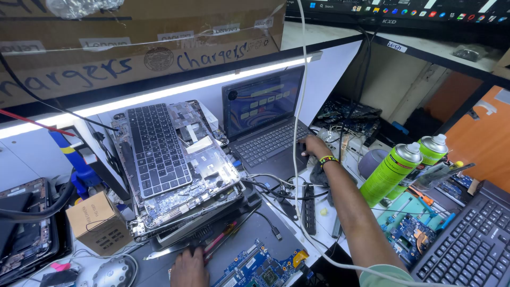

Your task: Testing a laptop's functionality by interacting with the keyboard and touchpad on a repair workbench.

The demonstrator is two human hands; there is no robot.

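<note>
My right hand (313, 144) lay far out across the bench, fingers curled down on the near right corner of an open laptop (265, 125); whether they were gripping the edge or just resting there, I could not tell. A beaded wristband (328, 159) circled that wrist. My left hand (189, 268) sat at the near edge, knuckles up, closed on a red-handled tool (220, 242) whose shaft pointed away toward the stack, beside a blue circuit board (255, 268) lying flat on the dark mat.

Left of the laptop, a stripped keyboard panel (159, 146) leaned tilted on top of a stack of dismantled laptop shells (191, 212). A white cable (296, 133) hung down in front of the lit screen and trailed near my right arm. A black power strip (308, 208) lay between the two hands. To the right stood two green spray cans (394, 169) side by side, with a black keyboard (473, 244) at the near right corner. A small cardboard box (96, 223) sat at the left, a grey mouse (111, 272) just near of it.
</note>
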